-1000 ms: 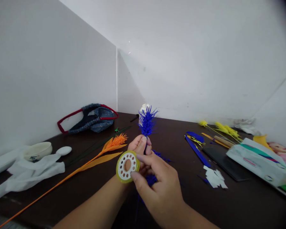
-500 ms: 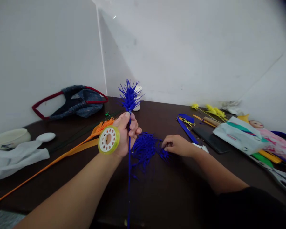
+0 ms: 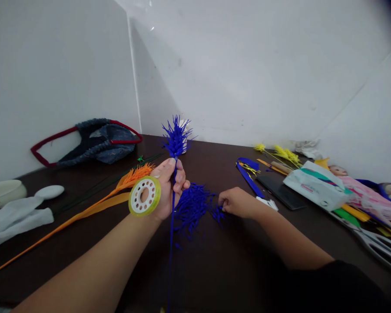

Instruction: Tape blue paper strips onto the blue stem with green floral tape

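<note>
My left hand (image 3: pixel 169 187) is closed around the stem of a blue artificial wheat ear (image 3: pixel 176 141), just below its bristly head. The ear stands upright, and its long blue stem runs down past my wrist. A roll of yellow-green tape (image 3: pixel 157 201) with a white core hangs at the left hand's wrist side. My right hand (image 3: pixel 236 202) is down at the right edge of a heap of loose blue pieces (image 3: pixel 192 206), its fingers curled together over a few of them. Whether a piece is between those fingertips is hidden.
Orange wheat stalks (image 3: pixel 135 176) lie left, near a denim bag (image 3: pixel 114 141) with red handles and a white cloth (image 3: pixel 18 221). To the right are a blue ribbon (image 3: pixel 250 179), a black phone-like slab (image 3: pixel 280 191), a white pouch (image 3: pixel 316 184), scissors (image 3: pixel 378 248) and yellow wheat ears (image 3: pixel 286 154).
My right hand's fingers have curled in more tightly at the small cluster of blue pieces. My left hand keeps its grip on the stem. The whole view has shifted slightly.
</note>
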Action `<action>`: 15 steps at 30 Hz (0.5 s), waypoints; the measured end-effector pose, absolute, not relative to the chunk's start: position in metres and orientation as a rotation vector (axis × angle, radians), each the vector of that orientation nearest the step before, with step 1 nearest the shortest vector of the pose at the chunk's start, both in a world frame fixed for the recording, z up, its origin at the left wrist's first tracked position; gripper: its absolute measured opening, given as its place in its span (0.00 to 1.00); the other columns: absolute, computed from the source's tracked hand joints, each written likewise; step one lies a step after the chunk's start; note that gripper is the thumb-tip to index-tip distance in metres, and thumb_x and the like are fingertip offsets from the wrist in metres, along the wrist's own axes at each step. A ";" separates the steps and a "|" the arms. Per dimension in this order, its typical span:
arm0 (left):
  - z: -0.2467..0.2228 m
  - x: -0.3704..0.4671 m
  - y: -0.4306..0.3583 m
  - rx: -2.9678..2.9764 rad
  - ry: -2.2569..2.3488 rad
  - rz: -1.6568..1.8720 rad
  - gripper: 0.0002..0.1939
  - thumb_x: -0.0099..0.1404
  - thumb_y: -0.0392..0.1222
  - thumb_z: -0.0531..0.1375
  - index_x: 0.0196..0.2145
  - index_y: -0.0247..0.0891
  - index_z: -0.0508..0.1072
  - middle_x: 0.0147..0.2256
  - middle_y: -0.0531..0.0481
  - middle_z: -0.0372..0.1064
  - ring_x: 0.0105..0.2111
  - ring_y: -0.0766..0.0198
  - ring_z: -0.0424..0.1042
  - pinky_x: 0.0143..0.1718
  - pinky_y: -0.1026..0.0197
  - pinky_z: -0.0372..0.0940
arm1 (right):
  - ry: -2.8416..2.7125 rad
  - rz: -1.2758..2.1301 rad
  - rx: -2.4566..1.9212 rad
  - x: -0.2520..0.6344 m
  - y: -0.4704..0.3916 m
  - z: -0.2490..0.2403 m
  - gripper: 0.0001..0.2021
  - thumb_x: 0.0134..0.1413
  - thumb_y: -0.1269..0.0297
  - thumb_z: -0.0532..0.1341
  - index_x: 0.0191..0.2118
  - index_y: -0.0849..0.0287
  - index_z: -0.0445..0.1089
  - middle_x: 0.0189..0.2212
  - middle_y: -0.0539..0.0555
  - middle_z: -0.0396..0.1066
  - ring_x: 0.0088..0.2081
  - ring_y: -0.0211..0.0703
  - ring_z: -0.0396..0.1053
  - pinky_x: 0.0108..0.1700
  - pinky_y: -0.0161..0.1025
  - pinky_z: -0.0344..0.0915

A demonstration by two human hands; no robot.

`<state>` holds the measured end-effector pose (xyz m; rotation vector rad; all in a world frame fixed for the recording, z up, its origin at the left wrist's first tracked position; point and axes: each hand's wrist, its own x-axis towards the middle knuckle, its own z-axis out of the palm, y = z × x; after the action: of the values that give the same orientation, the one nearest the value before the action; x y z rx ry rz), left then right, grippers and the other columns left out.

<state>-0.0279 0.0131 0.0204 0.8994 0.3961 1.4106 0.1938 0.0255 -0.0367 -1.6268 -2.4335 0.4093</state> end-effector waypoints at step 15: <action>0.014 -0.025 0.013 0.936 0.408 1.404 0.07 0.62 0.38 0.54 0.27 0.34 0.66 0.15 0.59 0.56 0.13 0.77 0.51 0.20 0.71 0.60 | -2.354 0.351 -1.621 0.191 0.028 -0.037 0.06 0.39 0.73 0.60 0.24 0.58 0.73 0.24 0.53 0.72 0.27 0.43 0.68 0.31 0.37 0.59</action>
<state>-0.0247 0.0127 0.0142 0.9364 0.4075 1.4035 0.1905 0.0277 -0.0366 -1.6205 -2.3543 0.3514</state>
